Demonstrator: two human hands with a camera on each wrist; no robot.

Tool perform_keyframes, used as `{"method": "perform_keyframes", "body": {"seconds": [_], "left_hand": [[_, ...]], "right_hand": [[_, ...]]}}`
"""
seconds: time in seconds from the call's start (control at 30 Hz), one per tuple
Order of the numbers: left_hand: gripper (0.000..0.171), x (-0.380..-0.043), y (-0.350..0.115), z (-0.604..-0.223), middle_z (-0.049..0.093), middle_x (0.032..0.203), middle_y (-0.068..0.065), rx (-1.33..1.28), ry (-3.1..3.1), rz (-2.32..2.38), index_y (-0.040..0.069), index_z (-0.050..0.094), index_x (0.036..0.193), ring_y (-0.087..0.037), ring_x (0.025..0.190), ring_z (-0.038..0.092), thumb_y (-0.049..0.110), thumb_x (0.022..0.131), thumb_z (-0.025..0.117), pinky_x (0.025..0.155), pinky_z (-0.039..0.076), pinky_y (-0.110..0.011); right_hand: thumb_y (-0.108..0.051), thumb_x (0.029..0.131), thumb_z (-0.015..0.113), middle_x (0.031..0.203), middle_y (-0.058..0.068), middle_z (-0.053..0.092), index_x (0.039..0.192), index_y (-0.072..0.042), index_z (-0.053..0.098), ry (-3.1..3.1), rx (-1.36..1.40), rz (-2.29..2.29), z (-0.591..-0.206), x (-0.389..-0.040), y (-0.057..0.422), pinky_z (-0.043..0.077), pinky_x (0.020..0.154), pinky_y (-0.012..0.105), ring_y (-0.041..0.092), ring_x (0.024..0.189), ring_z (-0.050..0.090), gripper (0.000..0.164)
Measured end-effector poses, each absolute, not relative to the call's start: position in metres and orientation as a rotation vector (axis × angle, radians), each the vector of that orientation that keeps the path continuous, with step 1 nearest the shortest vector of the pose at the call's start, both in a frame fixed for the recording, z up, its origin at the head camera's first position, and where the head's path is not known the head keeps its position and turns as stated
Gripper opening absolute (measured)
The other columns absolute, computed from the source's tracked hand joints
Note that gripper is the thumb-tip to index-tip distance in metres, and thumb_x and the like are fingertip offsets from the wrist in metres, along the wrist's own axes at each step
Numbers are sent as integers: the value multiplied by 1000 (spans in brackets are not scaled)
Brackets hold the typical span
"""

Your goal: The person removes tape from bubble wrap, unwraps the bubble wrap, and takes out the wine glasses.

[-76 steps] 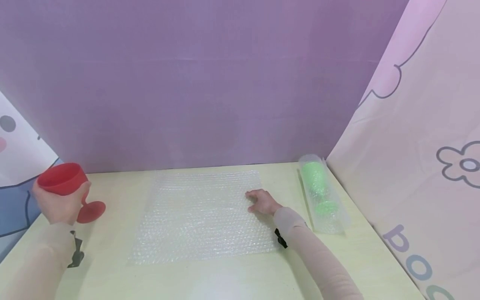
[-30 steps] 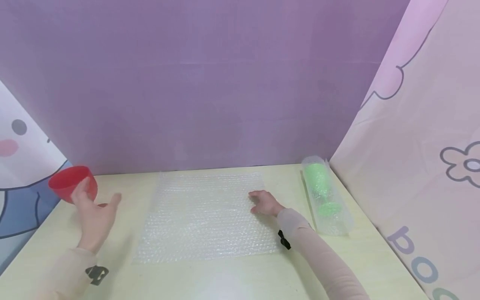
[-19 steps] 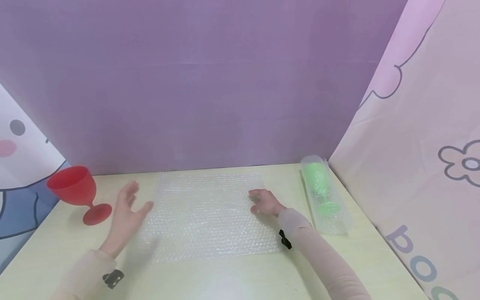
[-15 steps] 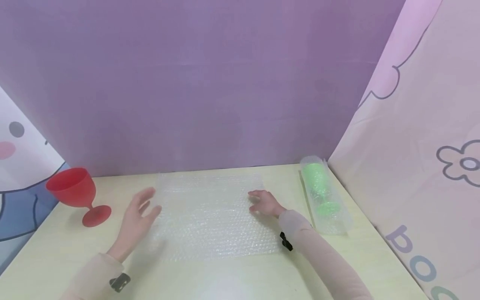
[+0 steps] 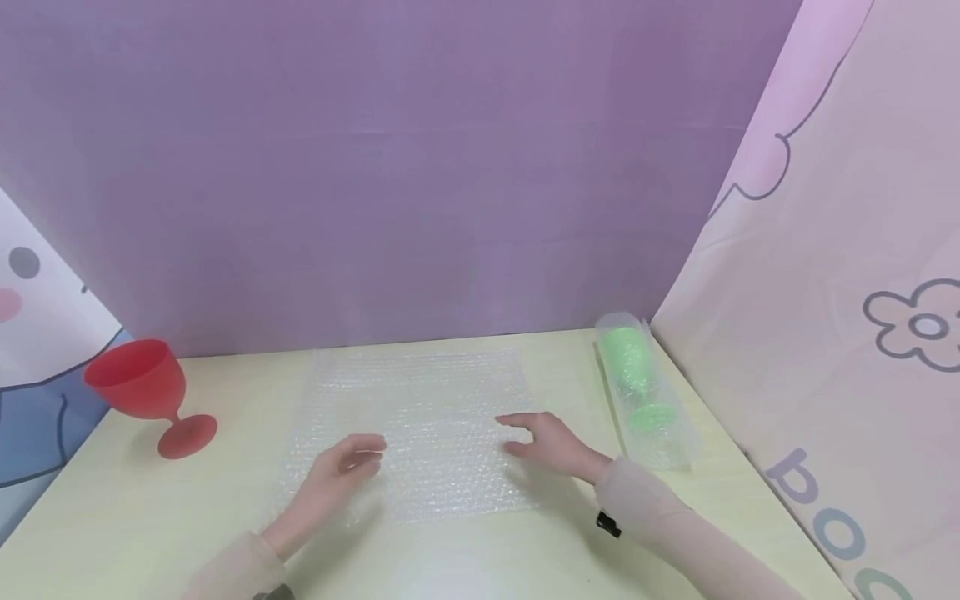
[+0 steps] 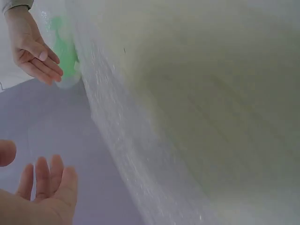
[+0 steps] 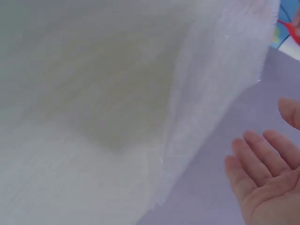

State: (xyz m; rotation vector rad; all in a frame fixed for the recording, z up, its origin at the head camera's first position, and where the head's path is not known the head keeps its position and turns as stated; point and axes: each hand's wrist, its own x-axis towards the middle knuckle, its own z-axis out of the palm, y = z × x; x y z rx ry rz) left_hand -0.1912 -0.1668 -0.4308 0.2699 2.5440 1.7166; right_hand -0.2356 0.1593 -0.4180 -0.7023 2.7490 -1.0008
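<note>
OK, head view: left hand (image 5: 335,479) and right hand (image 5: 553,442) over one bubble-wrap sheet (image 5: 442,417); one red cup (image 5: 146,387) to its left, one wrapped green cup (image 5: 632,367) right. Left wrist: left thumb apart from fingers. Right wrist: right thumb likewise.

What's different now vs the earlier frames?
Left hand let go of the red goblet and moved right and nearer the person, now over the bubble wrap. Right hand shifted slightly toward the person. Unchanged: the wrap lies spread out, and the wrapped green item lies at the right.
</note>
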Motion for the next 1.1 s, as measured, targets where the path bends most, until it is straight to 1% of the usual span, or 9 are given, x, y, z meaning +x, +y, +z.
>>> {"method": "perform_keyframes", "body": {"seconds": [0.13, 0.23, 0.37, 0.6, 0.67, 0.8, 0.93, 1.1], "left_hand": [[37, -185, -161, -431, 59, 118, -16, 264, 2458, 1739, 0, 53, 122, -19, 102, 60, 15, 88, 58, 83, 50, -20], [39, -182, -159, -432, 58, 119, -20, 291, 2403, 1756, -2, 50, 123, -19, 101, 61, 15, 89, 58, 82, 49, -18], [41, -180, -157, -432, 57, 119, -23, 314, 2370, 1763, -4, 49, 124, -18, 100, 61, 15, 89, 57, 82, 49, -17], [40, -178, -155, -435, 57, 117, -24, 341, 2368, 1752, -5, 49, 123, 0, 93, 60, 14, 89, 57, 81, 49, -17], [39, -178, -155, -436, 57, 117, -25, 364, 2356, 1757, -7, 49, 123, 0, 92, 60, 14, 90, 56, 81, 50, -18], [40, -180, -155, -438, 56, 117, -27, 400, 2345, 1751, -8, 48, 123, -7, 94, 62, 14, 90, 55, 81, 50, -18], [41, -181, -154, -441, 56, 118, -27, 396, 2329, 1742, -8, 47, 123, -16, 99, 62, 15, 91, 55, 81, 50, -18], [42, -180, -152, -442, 56, 119, -25, 359, 2334, 1726, -6, 48, 124, -24, 101, 61, 17, 90, 56, 81, 50, -16]], "right_hand": [[-19, 87, 61, 128, 12, 56, 126, -5, 54, 2794, -714, -967, -407, -218, 184, 41, 99, 47, 31, 120, 50, 42], [-18, 87, 61, 128, 13, 56, 126, -3, 54, 2870, -689, -966, -397, -217, 209, 41, 100, 48, 32, 120, 50, 42], [-17, 87, 61, 127, 17, 55, 125, -1, 53, 3019, -592, -982, -384, -230, 248, 40, 99, 50, 36, 119, 49, 42], [-13, 91, 54, 126, 28, 51, 125, 7, 50, 3199, -393, -904, -370, -263, 318, 39, 95, 57, 46, 115, 47, 39], [-14, 92, 51, 127, 30, 49, 126, 9, 48, 3197, -303, -895, -369, -269, 334, 40, 93, 59, 49, 114, 47, 40], [-18, 94, 47, 130, 32, 44, 128, 11, 43, 3155, -150, -896, -375, -276, 359, 39, 94, 59, 51, 114, 44, 45], [-19, 94, 49, 131, 34, 41, 130, 14, 38, 3068, -90, -915, -386, -278, 374, 36, 97, 58, 51, 117, 40, 51], [-26, 95, 47, 139, 35, 28, 137, 15, 23, 2789, 43, -1135, -401, -278, 382, 29, 104, 57, 50, 127, 28, 63]]}}
